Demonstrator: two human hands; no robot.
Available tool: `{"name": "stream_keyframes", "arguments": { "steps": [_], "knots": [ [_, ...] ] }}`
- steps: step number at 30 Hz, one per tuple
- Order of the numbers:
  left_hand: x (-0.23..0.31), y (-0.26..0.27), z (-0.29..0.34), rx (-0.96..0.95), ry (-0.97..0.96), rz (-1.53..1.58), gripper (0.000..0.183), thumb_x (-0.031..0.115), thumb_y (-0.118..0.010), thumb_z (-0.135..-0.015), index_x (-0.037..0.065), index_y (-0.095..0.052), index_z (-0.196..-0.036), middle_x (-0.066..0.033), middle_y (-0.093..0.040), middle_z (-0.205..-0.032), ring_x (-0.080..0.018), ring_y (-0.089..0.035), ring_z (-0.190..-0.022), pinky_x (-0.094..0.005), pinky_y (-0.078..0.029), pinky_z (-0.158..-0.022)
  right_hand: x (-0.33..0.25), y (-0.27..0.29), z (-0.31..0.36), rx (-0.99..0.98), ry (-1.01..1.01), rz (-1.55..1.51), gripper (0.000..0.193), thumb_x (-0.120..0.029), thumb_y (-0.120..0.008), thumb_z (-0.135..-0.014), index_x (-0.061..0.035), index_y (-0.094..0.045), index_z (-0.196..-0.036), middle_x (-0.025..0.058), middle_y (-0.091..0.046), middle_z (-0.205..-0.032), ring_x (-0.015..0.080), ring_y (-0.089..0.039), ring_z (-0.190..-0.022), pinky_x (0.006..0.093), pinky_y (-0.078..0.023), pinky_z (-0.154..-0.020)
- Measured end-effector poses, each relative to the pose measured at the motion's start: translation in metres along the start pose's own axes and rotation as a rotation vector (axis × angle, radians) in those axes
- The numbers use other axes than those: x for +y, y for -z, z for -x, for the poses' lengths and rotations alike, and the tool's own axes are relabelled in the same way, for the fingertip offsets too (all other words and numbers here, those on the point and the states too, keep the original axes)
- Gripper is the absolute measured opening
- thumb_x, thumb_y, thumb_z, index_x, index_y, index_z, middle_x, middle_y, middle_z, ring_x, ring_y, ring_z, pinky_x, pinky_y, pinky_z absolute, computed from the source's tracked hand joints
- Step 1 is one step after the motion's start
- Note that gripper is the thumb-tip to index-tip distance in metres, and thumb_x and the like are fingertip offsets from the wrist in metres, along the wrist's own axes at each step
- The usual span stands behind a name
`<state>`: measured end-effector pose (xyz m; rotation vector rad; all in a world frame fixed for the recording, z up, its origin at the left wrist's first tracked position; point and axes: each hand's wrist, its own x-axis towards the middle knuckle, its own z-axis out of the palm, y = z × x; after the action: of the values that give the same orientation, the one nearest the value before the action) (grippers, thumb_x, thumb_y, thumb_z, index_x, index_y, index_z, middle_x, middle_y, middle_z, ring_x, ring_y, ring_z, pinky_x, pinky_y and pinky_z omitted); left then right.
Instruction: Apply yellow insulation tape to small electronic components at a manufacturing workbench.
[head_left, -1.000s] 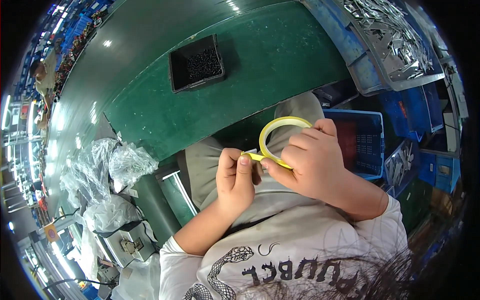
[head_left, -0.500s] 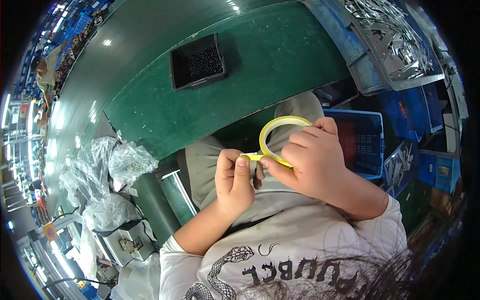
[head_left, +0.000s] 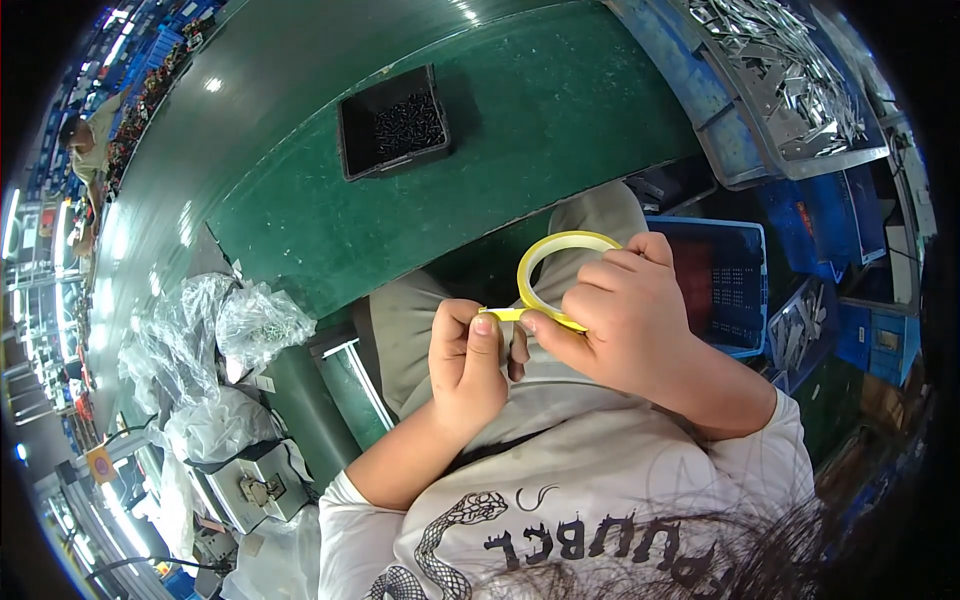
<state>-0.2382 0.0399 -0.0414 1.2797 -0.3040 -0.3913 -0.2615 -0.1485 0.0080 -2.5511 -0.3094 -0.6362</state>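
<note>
A roll of yellow tape (head_left: 527,268) with a pale inner ring is held above my lap. My right hand (head_left: 630,310) grips its right side, fingers curled round the rim and thumb pressed near the lower edge. From the roll a short length of tape runs left to my left hand (head_left: 468,358). The thumb and index finger of that hand pinch the strip's end, with a small whitish piece showing along it. Whether anything else lies under the left fingertips is hidden.
On the green table (head_left: 560,110) stands a black bin (head_left: 345,135) of small dark parts. Metal strips fill a grey bin (head_left: 800,165) at the far right. A blue crate (head_left: 765,290) sits right of my knees. Clear plastic bags (head_left: 262,325) lie at left. One person (head_left: 95,140) is far left.
</note>
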Motion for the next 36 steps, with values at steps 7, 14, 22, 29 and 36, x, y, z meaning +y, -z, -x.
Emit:
{"name": "stream_keyframes", "arguments": {
  "steps": [7, 14, 22, 29, 36],
  "knots": [
    [0.001, 0.001, 0.001, -0.032, -0.002, 0.176, 0.017, 0.02, -0.04, -0.109, 0.006, -0.039, -0.099, -0.0089, -0.057, -0.071, -0.014, -0.054, -0.055, -0.0265, -0.046, -0.048, 0.0, 0.0, 0.0, -0.011, -0.005, -0.032, 0.045, -0.032, -0.083, -0.072, -0.0155, -0.046, -0.052, 0.0004, -0.039, -0.056, 0.0208, -0.044, -0.054, 0.038, -0.029, -0.067],
    [0.002, 0.011, -0.001, -0.14, 0.134, 0.404, 0.017, 0.024, -0.043, -0.108, 0.007, -0.043, -0.107, -0.0148, -0.064, -0.078, -0.0217, -0.064, -0.062, -0.0292, -0.051, -0.05, 0.001, -0.001, 0.002, -0.047, -0.029, -0.089, 0.043, -0.034, -0.081, -0.075, -0.0149, -0.05, -0.053, 0.0006, -0.042, -0.057, 0.0211, -0.045, -0.054, 0.0384, -0.03, -0.068],
    [0.0, 0.008, 0.007, 0.036, 0.293, 0.243, 0.025, 0.024, -0.048, -0.107, 0.001, -0.059, -0.103, -0.0109, -0.07, -0.086, -0.0156, -0.066, -0.074, -0.0289, -0.055, -0.061, 0.008, -0.007, 0.007, -0.09, -0.092, -0.083, 0.04, -0.034, -0.079, -0.078, -0.0125, -0.054, -0.057, 0.0019, -0.049, -0.058, 0.0217, -0.05, -0.058, 0.039, -0.031, -0.071],
    [0.023, -0.008, 0.003, 0.014, 0.38, 0.104, 0.022, 0.021, -0.046, -0.108, 0.0, -0.053, -0.111, -0.0051, -0.062, -0.091, -0.007, -0.05, -0.071, -0.0221, -0.044, -0.065, 0.014, -0.01, 0.008, -0.11, -0.116, -0.046, 0.038, -0.034, -0.079, -0.077, -0.0118, -0.055, -0.058, 0.0026, -0.05, -0.06, 0.0223, -0.051, -0.06, 0.0393, -0.031, -0.072],
    [0.016, -0.003, 0.002, -0.107, 0.108, -0.399, 0.031, -0.001, -0.064, -0.095, 0.003, -0.038, -0.111, 0.0007, -0.046, -0.08, -0.0023, -0.038, -0.064, -0.0233, -0.031, -0.051, 0.01, -0.005, 0.001, -0.012, -0.048, -0.058, 0.041, -0.037, -0.081, -0.075, -0.0131, -0.052, -0.058, 0.0018, -0.048, -0.06, 0.022, -0.049, -0.059, 0.0384, -0.031, -0.071]
  ]
}}
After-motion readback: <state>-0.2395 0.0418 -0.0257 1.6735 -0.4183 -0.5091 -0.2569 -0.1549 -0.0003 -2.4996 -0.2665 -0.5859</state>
